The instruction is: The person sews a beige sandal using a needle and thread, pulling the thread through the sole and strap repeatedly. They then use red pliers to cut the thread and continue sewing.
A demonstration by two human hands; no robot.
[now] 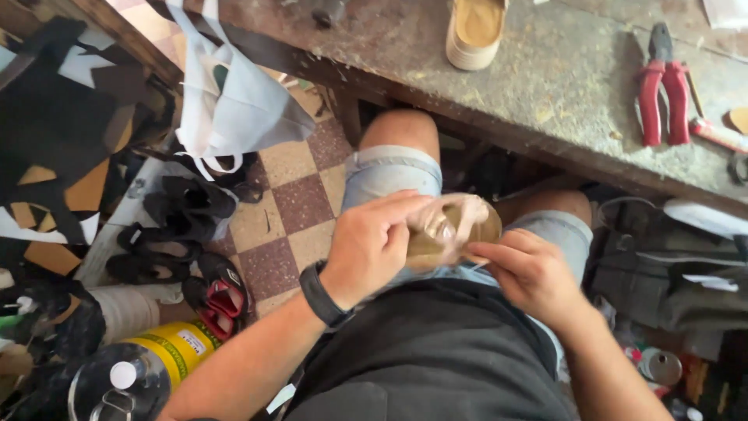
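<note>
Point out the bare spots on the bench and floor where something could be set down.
The bench top is bare between the tan shoe sole and the red pliers. The checkered floor shows an open strip beside the left knee. Left of it, black sandals, scraps and a yellow can crowd the floor.

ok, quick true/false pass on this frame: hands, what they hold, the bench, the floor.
1. Both hands work on one tan shoe part over the lap. True: the left hand wraps its left side and the right hand pinches at its right edge.
2. The red-handled pliers are in the right hand. False: they lie on the workbench, untouched.
3. A dark watch sits on the left wrist. True.
4. The floor is plain grey concrete. False: it is checkered tile, dark red and cream.
5. A light shoe sole lies on the workbench. True.
</note>
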